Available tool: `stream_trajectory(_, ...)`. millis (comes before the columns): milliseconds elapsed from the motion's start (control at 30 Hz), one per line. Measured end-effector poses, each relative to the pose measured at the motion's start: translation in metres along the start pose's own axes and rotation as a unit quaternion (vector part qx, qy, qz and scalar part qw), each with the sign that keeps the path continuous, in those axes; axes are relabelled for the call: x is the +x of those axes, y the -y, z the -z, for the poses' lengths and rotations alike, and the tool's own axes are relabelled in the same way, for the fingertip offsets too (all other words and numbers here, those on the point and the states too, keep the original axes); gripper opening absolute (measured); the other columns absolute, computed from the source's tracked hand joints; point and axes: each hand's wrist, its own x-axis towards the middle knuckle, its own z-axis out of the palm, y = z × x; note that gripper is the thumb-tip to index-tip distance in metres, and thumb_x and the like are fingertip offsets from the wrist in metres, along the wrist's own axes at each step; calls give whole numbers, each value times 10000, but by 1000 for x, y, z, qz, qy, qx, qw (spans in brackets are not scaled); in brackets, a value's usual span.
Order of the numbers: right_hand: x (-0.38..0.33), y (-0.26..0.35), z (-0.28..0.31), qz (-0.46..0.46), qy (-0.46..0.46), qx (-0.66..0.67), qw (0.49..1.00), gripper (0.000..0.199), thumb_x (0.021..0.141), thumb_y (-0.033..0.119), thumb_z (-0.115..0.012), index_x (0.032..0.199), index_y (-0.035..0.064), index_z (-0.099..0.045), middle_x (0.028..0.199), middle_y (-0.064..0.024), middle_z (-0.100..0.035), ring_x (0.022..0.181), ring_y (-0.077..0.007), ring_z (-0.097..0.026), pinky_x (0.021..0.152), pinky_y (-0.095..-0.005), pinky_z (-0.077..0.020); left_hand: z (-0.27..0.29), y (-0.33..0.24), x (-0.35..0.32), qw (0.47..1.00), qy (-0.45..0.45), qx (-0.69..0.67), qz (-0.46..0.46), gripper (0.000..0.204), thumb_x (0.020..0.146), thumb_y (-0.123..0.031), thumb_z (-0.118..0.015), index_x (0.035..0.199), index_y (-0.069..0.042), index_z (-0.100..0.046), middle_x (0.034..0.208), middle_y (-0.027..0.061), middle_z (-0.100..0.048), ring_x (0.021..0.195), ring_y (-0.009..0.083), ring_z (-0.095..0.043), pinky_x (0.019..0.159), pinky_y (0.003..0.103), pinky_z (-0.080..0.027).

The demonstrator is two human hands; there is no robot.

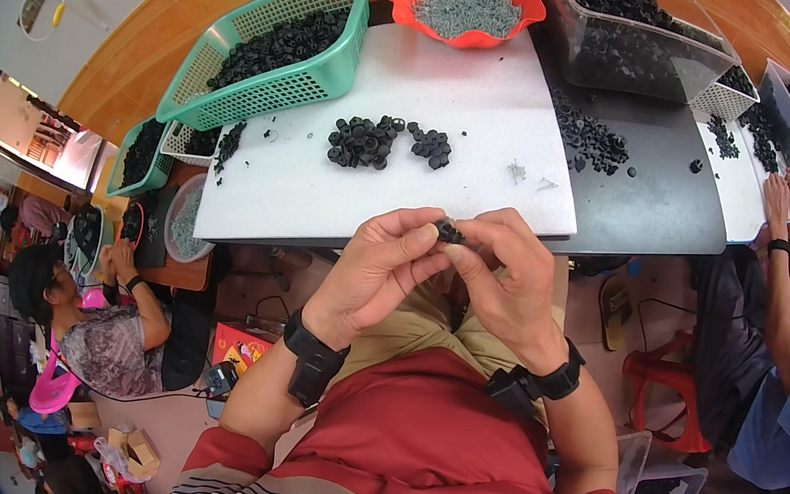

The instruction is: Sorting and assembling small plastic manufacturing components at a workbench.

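Observation:
Between my fingertips, just off the front edge of the white sheet, sits a small black plastic part (450,232). My left hand (392,257) pinches it from the left with thumb and forefinger. From the other side my right hand (509,273) grips it too, and the fingers cover much of it. Ahead of my hands, two piles of small black parts lie on the white sheet (492,129): a larger pile (361,143) and a smaller pile (431,148). A few thin screws (517,172) lie to the right of them.
A green basket (339,67) of black parts stands at back left. Behind the sheet is a red scalloped bowl (403,11) of screws. A clear bin (643,65) and loose black parts (587,138) are at right. Co-workers sit on both sides, near a red stool (668,387).

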Motion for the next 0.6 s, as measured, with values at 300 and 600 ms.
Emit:
stream_trajectory(300, -3, 0, 3, 5, -2, 2, 1000, 231, 838, -30, -769, 1058, -5, -700, 912, -107, -660, 694, -171, -638, 598, -283, -506, -4, 4, -1, 1000, 3, 31, 1, 251, 987, -30, -650, 1235, 9, -657, 1142, 107, -694, 1031, 173, -694, 922, 302, -614)
stream_trajectory(600, -8, -1, 8, 25, -11, 2, 1000, 259, 828, -45, -774, 1078, -11, -713, 922, -106, -669, 723, -168, -640, 611, -271, -507, -9, 10, -1, 999, 0, 47, -18, 241, 990, -31, -642, 1229, -5, -656, 1115, 103, -702, 980, 169, -716, 898, 302, -634)
